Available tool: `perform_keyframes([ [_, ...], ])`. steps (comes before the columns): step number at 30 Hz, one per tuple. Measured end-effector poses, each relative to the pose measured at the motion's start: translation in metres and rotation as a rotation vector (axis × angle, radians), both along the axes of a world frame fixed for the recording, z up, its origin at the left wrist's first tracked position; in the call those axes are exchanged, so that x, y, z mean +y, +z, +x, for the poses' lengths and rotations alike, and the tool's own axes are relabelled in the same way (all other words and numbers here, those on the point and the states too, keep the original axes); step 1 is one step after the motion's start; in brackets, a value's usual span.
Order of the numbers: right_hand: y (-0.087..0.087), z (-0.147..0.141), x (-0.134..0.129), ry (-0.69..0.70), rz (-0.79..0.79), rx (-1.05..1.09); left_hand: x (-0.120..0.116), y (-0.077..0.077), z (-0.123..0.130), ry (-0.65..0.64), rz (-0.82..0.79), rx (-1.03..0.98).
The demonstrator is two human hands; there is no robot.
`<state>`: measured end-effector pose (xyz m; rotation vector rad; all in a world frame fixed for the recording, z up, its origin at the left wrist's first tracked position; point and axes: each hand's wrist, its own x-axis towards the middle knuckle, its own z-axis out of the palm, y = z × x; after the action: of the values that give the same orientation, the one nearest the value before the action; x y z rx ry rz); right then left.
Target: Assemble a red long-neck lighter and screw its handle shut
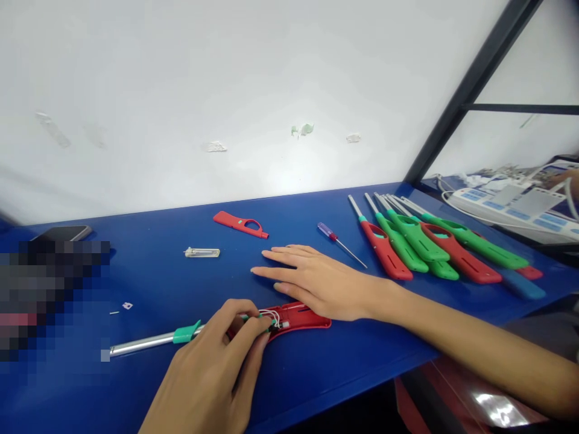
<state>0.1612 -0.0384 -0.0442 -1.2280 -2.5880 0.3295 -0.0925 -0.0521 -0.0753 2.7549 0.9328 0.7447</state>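
Note:
An opened gas lighter lies on the blue table, its red half shell [307, 317] showing white wires and a small black part inside. Its silver tube [145, 345] with a green collar [184, 334] points left. My left hand [212, 367] is closed around the lighter's middle, fingertips pressed at the wires and green trigger area; the fingers partly hide those parts. My right hand [316, 280] is stretched out with fingers apart, palm down over the shell's far edge, holding nothing. Beyond the hands lie the red cover half [239, 223], a clear fuel tank [202, 253] and a screwdriver [337, 238].
Several red and green gas lighters [420, 238] lie in a pile at the right. A phone [67, 234] rests at the far left, near small loose parts [127, 306]. A white power strip [511, 208] with cables stands beyond the black metal frame [470, 90].

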Motion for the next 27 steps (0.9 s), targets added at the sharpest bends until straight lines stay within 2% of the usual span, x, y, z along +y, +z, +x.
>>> perform_keyframes([
  [4, 0.004, -0.004, 0.001, 0.065, 0.044, 0.104, 0.0, 0.001, 0.001, -0.006, -0.008, -0.006],
  [8, 0.006, -0.017, 0.014, 0.109, 0.101, 0.166, 0.001, 0.003, 0.004, -0.019, 0.014, -0.038],
  [15, -0.009, -0.032, 0.048, 0.245, 0.179, -0.041, 0.003, 0.0, 0.003, -0.008, 0.093, -0.014],
  [18, -0.016, -0.031, 0.05, 0.245, 0.203, -0.065, 0.003, -0.001, 0.002, -0.017, 0.113, 0.007],
  [22, -0.018, -0.033, 0.049, 0.212, 0.246, 0.013, 0.003, 0.001, 0.002, -0.024, 0.123, 0.013],
  [27, -0.018, -0.04, 0.058, 0.037, 0.344, 0.113, 0.002, 0.0, 0.002, -0.012, 0.078, 0.006],
])
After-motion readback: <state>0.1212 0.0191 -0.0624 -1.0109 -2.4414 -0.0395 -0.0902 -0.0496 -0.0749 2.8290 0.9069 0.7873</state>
